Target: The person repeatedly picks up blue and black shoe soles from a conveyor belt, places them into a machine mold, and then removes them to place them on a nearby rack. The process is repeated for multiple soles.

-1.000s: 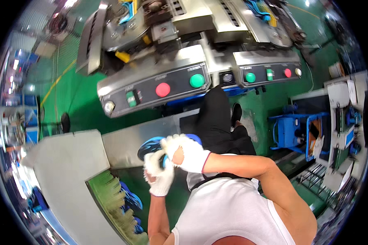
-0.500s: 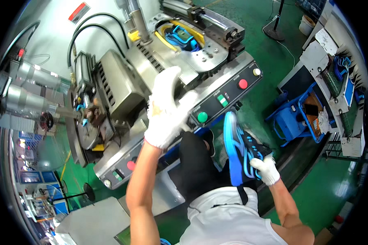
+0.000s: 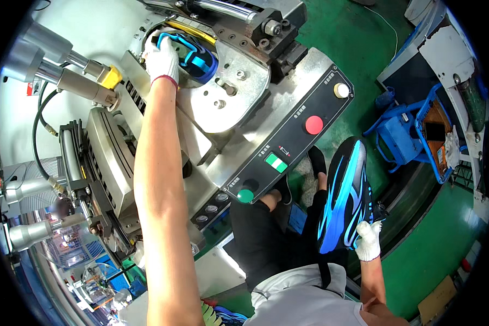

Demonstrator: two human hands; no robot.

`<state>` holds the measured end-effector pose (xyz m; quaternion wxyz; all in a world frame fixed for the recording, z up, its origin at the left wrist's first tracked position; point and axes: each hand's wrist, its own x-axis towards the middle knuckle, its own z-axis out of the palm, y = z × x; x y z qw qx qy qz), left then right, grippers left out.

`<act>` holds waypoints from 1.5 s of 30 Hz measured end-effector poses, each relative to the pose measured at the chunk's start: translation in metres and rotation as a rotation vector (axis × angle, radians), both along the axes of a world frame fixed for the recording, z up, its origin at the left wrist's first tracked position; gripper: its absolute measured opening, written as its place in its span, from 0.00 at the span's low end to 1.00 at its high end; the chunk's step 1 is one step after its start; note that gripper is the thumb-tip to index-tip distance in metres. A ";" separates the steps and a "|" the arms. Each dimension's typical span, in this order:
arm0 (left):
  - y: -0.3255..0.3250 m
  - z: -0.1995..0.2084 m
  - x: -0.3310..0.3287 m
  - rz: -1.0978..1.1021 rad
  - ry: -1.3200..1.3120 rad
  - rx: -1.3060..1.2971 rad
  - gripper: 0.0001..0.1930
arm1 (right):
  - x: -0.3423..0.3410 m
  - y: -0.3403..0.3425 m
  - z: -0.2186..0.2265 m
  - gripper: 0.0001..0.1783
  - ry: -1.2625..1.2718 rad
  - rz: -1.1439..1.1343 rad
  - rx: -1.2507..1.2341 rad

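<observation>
At the press: we stand before a grey metal machine (image 3: 223, 103), our arms reaching apart.
Left hand: our white-gloved left hand (image 3: 162, 58) stretches up toward 11 o'clock and lies on the blue shoe (image 3: 193, 54) seated in the machine's round opening; the fingers curl over the shoe's near end, closed on it.
Shoe in machine: it sits at 3 o'clock of our left hand, touching the glove, inside the curved metal plate (image 3: 239, 92).
Right hand: our white-gloved right hand (image 3: 368, 240) sits low at 4 o'clock, fingers wrapped round the heel end of a second shoe (image 3: 346, 196), black with bright blue streaks.
Second shoe: it stands on end, rising toward 12 o'clock from our right hand, sole side turned to us.
Control panel: a black strip (image 3: 293, 141) with a red button (image 3: 313, 125) and green buttons (image 3: 245, 195) lies between the two shoes.
Floor: green (image 3: 358, 49).
</observation>
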<state>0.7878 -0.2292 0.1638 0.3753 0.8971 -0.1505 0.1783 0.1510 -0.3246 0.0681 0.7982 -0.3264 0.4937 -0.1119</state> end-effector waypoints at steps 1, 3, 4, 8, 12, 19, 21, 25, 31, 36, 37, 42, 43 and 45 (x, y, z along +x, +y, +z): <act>-0.005 0.002 0.005 0.020 -0.015 0.020 0.19 | 0.005 -0.001 0.001 0.18 -0.011 -0.025 -0.007; -0.001 0.006 0.009 -0.012 -0.022 -0.010 0.17 | 0.010 0.005 0.007 0.18 0.032 -0.054 -0.019; -0.005 0.014 0.008 0.006 0.064 -0.163 0.16 | 0.014 0.007 0.011 0.19 0.052 -0.069 -0.027; 0.002 0.073 -0.044 -0.130 -0.080 -0.366 0.15 | 0.000 0.019 0.011 0.22 -0.017 -0.098 -0.098; 0.039 0.131 -0.132 -0.218 -0.193 -0.548 0.16 | 0.010 0.018 0.005 0.37 -0.170 -0.059 -0.291; 0.177 0.116 -0.332 -0.664 -0.212 -0.486 0.13 | 0.092 -0.014 0.052 0.28 -0.353 -0.024 -0.599; 0.213 0.085 -0.375 -0.770 0.010 -0.415 0.17 | 0.143 -0.025 0.090 0.24 -0.366 0.064 -0.697; 0.280 0.026 -0.438 -0.831 0.312 -0.113 0.24 | 0.268 -0.033 0.171 0.31 -0.214 0.323 -0.935; 0.324 -0.017 -0.460 -0.930 0.504 0.058 0.25 | 0.474 -0.014 0.250 0.47 -0.018 0.782 -1.404; 0.329 -0.030 -0.445 -0.910 0.512 -0.021 0.27 | 0.590 0.000 0.184 0.43 0.360 1.190 -1.854; 0.332 -0.038 -0.446 -0.902 0.529 -0.029 0.27 | 0.602 0.011 0.156 0.41 0.361 1.129 -1.938; 0.339 -0.045 -0.445 -0.868 0.593 -0.079 0.25 | 0.616 0.031 0.129 0.34 0.425 1.176 -1.948; 0.341 -0.045 -0.445 -0.878 0.607 -0.113 0.26 | 0.617 0.033 0.131 0.34 0.423 1.148 -1.950; 0.339 -0.052 -0.444 -0.911 0.620 -0.123 0.27 | 0.621 0.026 0.122 0.33 0.433 1.079 -1.974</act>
